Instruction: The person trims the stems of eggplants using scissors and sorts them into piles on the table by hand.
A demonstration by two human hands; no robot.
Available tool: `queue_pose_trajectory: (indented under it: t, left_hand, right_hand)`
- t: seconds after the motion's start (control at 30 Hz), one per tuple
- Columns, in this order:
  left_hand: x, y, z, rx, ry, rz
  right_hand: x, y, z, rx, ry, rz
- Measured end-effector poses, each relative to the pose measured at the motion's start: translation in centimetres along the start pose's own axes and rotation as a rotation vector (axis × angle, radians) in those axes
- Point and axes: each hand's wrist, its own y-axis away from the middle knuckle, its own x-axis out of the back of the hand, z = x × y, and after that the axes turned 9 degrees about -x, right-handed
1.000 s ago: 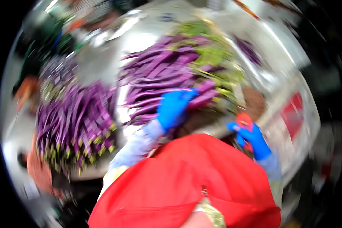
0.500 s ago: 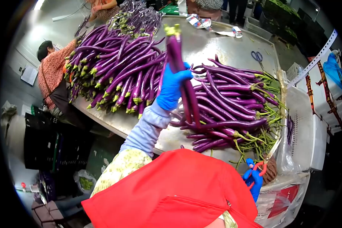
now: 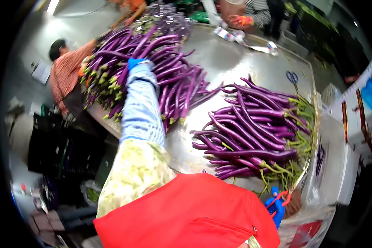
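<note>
My left hand (image 3: 139, 63), in a blue glove, is at the left pile of purple eggplants (image 3: 169, 76), with eggplants around it. Its fingers are hidden among the eggplants and behind the sleeve, so I cannot tell whether it grips any. Stem ends in this pile look short and cut. Low on the right, my right hand (image 3: 276, 208), also blue-gloved, is closed on red-handled scissors (image 3: 283, 197), blades pointing up and right. Beyond it lies a second heap of eggplants (image 3: 252, 128) with long green stems toward the table's right edge.
Both heaps rest on a metal table (image 3: 219, 58). Dark-handled scissors (image 3: 292, 77) and a label roll (image 3: 272, 48) lie on it. A white crate (image 3: 339, 153) stands at the right edge. A person in a patterned top (image 3: 68, 72) is at the left; others stand at the far end.
My left hand has carried the eggplants it held upright over to the left pile. My right hand stays low with the scissors. The view has shifted slightly.
</note>
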Motion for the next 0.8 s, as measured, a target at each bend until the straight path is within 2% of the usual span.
queue_pose_trajectory:
  t: [0.07, 0.13, 0.17, 0.23, 0.27, 0.4, 0.47, 0.5, 0.57, 0.67, 0.7, 0.73, 0.77, 0.8]
  left_hand:
    - [1.9, -5.5, -1.3, -0.046, -0.286, -0.273]
    - [3.8, -9.3, -2.3, -0.238, -0.897, -0.626]
    - [4.3, -10.8, -3.2, -0.228, -0.975, -0.697]
    - [4.7, -12.5, -4.2, 0.111, -0.548, -0.492]
    - [5.1, -12.4, -4.2, 0.212, -0.427, -0.380]
    - [7.1, -11.1, -2.3, 0.342, -0.229, -0.192]
    - [7.9, -8.7, -2.2, 0.438, -0.081, -0.201]
    - [8.2, -7.2, -2.5, 0.526, 0.009, -0.295]
    - [8.3, -4.0, -5.5, 0.717, 0.164, -1.143]
    - [2.6, 23.4, -6.0, 0.468, -0.426, -1.000]
    - [2.9, 30.4, -6.2, 0.246, -0.588, -1.400]
    - [3.1, 34.3, -7.4, 0.325, -0.697, -1.540]
    - [4.7, 38.4, -8.0, 0.243, -0.769, -1.723]
    - [4.8, 42.5, -7.4, -0.149, -0.630, -1.976]
  right_hand:
    - [-1.2, -0.9, -0.4, 0.032, 0.038, -0.017]
    - [-1.2, -0.2, 0.0, 0.075, 0.076, -0.014]
    - [-0.9, 0.2, 0.2, 0.086, 0.099, -0.005]
    - [-0.8, 0.9, -0.5, 0.100, 0.242, -0.051]
    - [-1.3, 1.4, -0.6, 0.076, 0.215, 0.032]
    - [-0.7, 2.3, -0.1, 0.083, 0.129, 0.127]
    - [-0.3, 2.6, 0.2, 0.099, 0.082, 0.142]
    - [-0.1, 2.7, 0.4, 0.104, 0.066, 0.149]
    - [0.3, 2.5, 0.9, 0.114, 0.042, 0.168]
    - [0.9, 1.9, 1.8, 0.125, 0.042, 0.172]
    - [0.9, 1.5, 2.0, 0.124, 0.060, 0.150]
    - [0.8, 1.3, 2.0, 0.122, 0.079, 0.128]
    - [0.4, 1.2, 1.9, 0.106, 0.079, 0.137]
    - [-0.1, 1.2, 1.7, 0.091, 0.078, 0.146]
